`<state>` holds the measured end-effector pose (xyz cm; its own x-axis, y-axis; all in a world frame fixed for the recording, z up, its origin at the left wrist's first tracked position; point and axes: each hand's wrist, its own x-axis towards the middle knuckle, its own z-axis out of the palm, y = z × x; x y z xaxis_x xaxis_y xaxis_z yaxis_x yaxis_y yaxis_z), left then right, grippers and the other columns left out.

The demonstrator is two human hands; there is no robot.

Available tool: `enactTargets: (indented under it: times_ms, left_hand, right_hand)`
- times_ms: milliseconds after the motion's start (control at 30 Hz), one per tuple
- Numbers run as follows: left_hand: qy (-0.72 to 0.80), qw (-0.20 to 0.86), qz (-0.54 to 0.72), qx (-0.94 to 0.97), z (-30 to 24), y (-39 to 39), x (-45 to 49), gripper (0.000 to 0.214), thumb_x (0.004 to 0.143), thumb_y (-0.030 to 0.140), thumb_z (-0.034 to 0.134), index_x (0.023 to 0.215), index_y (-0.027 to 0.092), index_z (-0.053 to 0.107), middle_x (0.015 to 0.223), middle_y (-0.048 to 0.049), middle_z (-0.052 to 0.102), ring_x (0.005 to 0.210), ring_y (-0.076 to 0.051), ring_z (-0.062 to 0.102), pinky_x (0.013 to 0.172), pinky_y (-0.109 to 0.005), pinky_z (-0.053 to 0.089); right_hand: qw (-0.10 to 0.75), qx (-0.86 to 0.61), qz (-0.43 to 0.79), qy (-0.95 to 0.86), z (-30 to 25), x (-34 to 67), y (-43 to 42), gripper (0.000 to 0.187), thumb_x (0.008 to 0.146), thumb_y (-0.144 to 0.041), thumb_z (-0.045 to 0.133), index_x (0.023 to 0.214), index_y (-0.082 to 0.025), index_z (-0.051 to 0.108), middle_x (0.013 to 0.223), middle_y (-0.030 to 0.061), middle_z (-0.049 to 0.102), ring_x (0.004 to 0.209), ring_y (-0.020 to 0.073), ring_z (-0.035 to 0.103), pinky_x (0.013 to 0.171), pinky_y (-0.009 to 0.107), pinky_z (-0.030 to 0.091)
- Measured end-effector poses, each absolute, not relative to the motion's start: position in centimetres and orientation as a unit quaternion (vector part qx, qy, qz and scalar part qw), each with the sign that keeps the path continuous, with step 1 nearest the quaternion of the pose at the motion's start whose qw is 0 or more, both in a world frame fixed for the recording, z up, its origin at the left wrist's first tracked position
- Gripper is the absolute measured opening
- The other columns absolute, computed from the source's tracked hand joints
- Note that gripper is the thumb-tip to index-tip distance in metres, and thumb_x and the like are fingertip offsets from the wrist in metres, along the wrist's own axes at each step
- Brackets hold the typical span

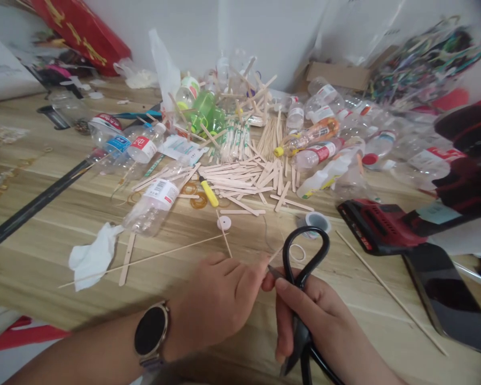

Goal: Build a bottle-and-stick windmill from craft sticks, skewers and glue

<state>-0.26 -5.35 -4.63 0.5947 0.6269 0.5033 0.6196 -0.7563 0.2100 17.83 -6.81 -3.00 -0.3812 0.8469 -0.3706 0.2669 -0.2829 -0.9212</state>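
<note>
My right hand [320, 310] is wrapped round black-handled scissors [308, 251], near their pivot. The scissors are spread wide, with one handle loop up and one blade pointing down. The tip of the other blade meets the fingertips of my left hand [224, 289]. Pinched closed, that hand holds a thin wooden stick [278, 253], whose short end shows beside the blade tip; the rest is hidden. A watch [151, 330] is on my left wrist. Another slim stick [225, 238] runs behind my left knuckles, across a small white disc [224, 223].
Craft sticks [240, 179] lie heaped ahead, with a yellow-handled tool [208, 192]. Plastic bottles [156, 200] stand and lie around them. At right are a red-black power tool [377, 227], a phone [452, 299], a tape roll [315, 223] and a skewer [393, 294]. Crumpled tissue [94, 256] lies left.
</note>
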Motion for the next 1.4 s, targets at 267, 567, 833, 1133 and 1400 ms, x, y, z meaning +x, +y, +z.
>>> enactTargets:
  times_ms: [267, 567, 833, 1133, 1400]
  left_hand:
    - [0.520, 0.208, 0.278, 0.780, -3.4, -4.6, -0.5, 0.023, 0.102, 0.028, 0.039, 0.086, 0.020, 0.055, 0.063, 0.0036, 0.063, 0.055, -0.015, 0.060, 0.049, -0.025, 0.039]
    - [0.488, 0.288, 0.280, 0.775, -3.4, -5.4, -0.2, 0.026, 0.101, 0.030, 0.038, 0.082, 0.021, 0.054, 0.060, 0.0048, 0.057, 0.052, -0.013, 0.054, 0.047, -0.025, 0.035]
    - [0.487, 0.212, 0.255, 0.808, -3.5, -5.5, -0.2, 0.027, 0.102, 0.028, 0.033, 0.084, 0.022, 0.051, 0.065, 0.0023, 0.061, 0.058, -0.016, 0.058, 0.052, -0.028, 0.040]
    - [0.479, 0.166, 0.257, 0.823, -4.1, -5.6, -0.1, 0.031, 0.102, 0.030, 0.030, 0.084, 0.022, 0.054, 0.065, -0.0002, 0.064, 0.057, -0.018, 0.060, 0.052, -0.030, 0.044]
    - [0.447, 0.121, 0.258, 0.848, -4.1, -5.6, 0.0, 0.036, 0.104, 0.026, 0.027, 0.082, 0.020, 0.055, 0.067, -0.0013, 0.066, 0.059, -0.019, 0.061, 0.056, -0.030, 0.046]
  right_hand:
    - [0.341, -0.398, 0.095, -0.846, -3.5, 19.8, -7.4, 0.020, 0.099, -0.017, 0.044, 0.112, -0.018, 0.059, 0.070, 0.0001, 0.073, 0.053, 0.0134, 0.066, 0.051, 0.024, 0.049]
    - [0.247, -0.389, -0.074, -0.884, -2.6, 18.9, -6.6, 0.035, 0.104, -0.013, 0.025, 0.105, -0.007, 0.059, 0.055, -0.0004, 0.066, 0.042, 0.0130, 0.059, 0.042, 0.030, 0.042]
    - [0.223, -0.393, -0.107, -0.886, -2.1, 18.5, -6.3, 0.048, 0.103, -0.009, 0.020, 0.095, -0.006, 0.066, 0.052, -0.0007, 0.065, 0.039, 0.0116, 0.058, 0.041, 0.028, 0.042]
    - [0.214, -0.403, -0.118, -0.882, -2.9, 18.7, -6.3, 0.046, 0.104, -0.012, 0.020, 0.099, -0.008, 0.066, 0.053, -0.0014, 0.064, 0.042, 0.0123, 0.057, 0.045, 0.029, 0.040]
    - [0.222, -0.402, -0.110, -0.881, -3.0, 18.6, -6.4, 0.044, 0.104, -0.013, 0.024, 0.094, -0.008, 0.067, 0.056, 0.0005, 0.067, 0.042, 0.0126, 0.060, 0.044, 0.029, 0.041]
